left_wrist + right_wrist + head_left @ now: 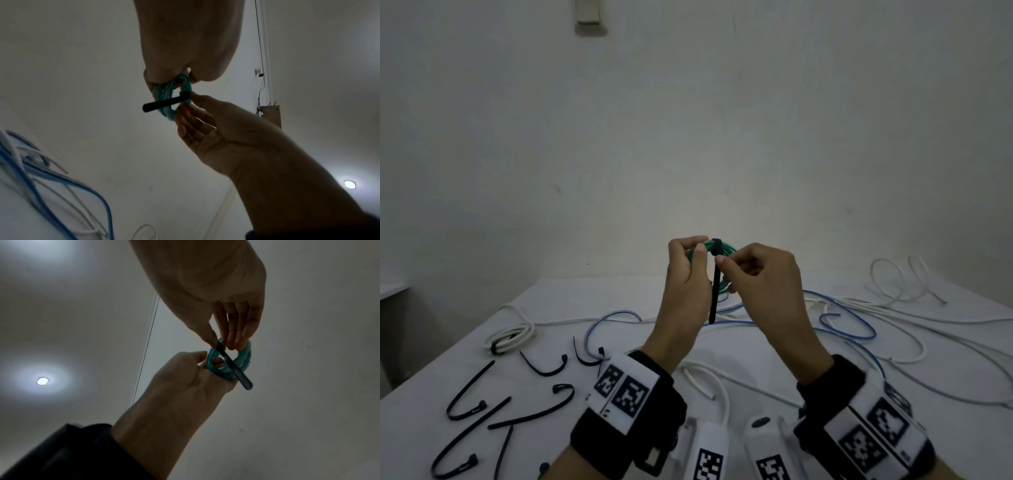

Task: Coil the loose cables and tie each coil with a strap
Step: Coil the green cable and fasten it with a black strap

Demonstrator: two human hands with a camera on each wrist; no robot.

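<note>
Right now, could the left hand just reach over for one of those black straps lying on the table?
Probably not without letting go: the left hand grips the green coil. The spare straps lie unobstructed on its side of the table.

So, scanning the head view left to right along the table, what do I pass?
Loose black straps → tied white coil → left hand → black strap on the green coil → right hand → loose white cable.
</note>
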